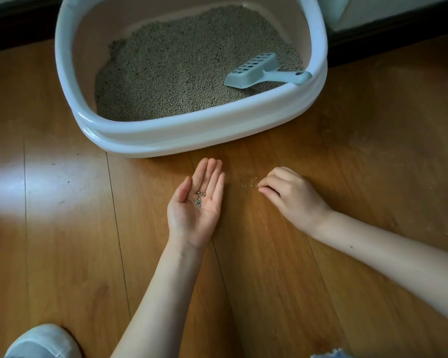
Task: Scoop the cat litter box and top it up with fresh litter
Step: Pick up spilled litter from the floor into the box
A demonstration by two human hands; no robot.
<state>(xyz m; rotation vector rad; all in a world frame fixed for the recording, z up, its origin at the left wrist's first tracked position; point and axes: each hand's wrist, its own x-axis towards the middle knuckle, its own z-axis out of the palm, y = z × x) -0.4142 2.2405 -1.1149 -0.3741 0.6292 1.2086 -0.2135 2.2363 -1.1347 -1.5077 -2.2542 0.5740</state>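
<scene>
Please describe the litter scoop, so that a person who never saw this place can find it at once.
Find the white litter box on the wooden floor. In its near right corner, the pale blue plastic scoop lies on the grey-brown litter, its handle leaning on the rim. It is the only slotted blue thing inside the box.

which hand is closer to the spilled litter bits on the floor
Right. The right hand has its fingertips down at the scattered bits, at their right edge. The left hand lies palm up to their left, apart from them, holding a few grains.
</scene>
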